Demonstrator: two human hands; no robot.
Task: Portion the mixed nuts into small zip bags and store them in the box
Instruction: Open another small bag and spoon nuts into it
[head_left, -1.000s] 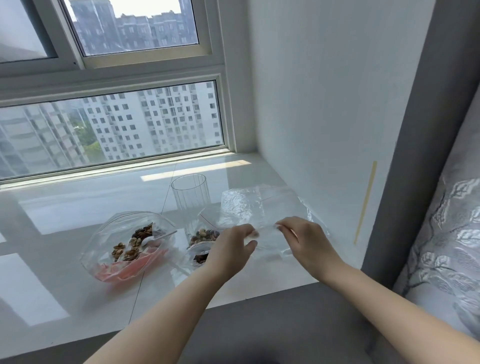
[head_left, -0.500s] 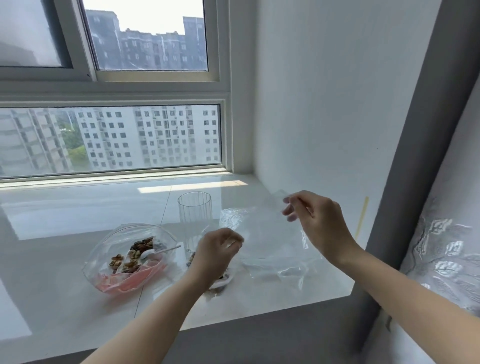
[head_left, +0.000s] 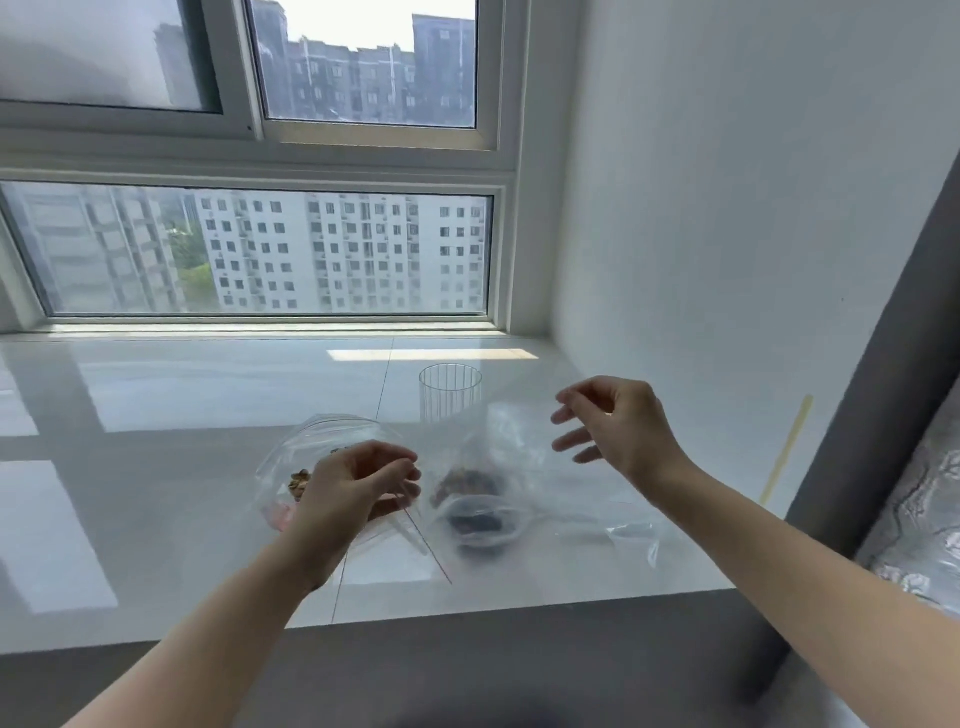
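A: What do the nuts look like here?

B: Brown, knobbly mixed nuts (head_left: 300, 480) lie in a clear, rounded plastic container (head_left: 332, 434) with something pink at its lower edge. It sits on the glossy white stone worktop (head_left: 208, 395) below the window, left of centre. The left hand (head_left: 358, 486) is in front of it and hides most of the contents.

A: And the bags?

B: A thin, transparent small zip bag (head_left: 415, 540) is stretched in the air between the two hands. It is so clear that mainly its straight edges show, running down from the left hand. Through it, just right of that hand, a second dark portion of nuts (head_left: 470, 480) rests in clear plastic, above a small round dish with dark contents (head_left: 480, 522). The picture is blurred there, so I cannot tell whether those nuts are bagged.

A: The hands?

B: The left hand's fingers (head_left: 400, 470) are curled, pinching the bag's edge. The right hand (head_left: 618, 426) is raised higher and to the right; its thumb and forefinger appear to pinch the film while the other fingers spread loosely.

A: Anything else?

B: A ribbed clear drinking glass (head_left: 450, 391) stands upright behind the bag. More crumpled clear plastic (head_left: 631, 535) lies on the worktop at right.
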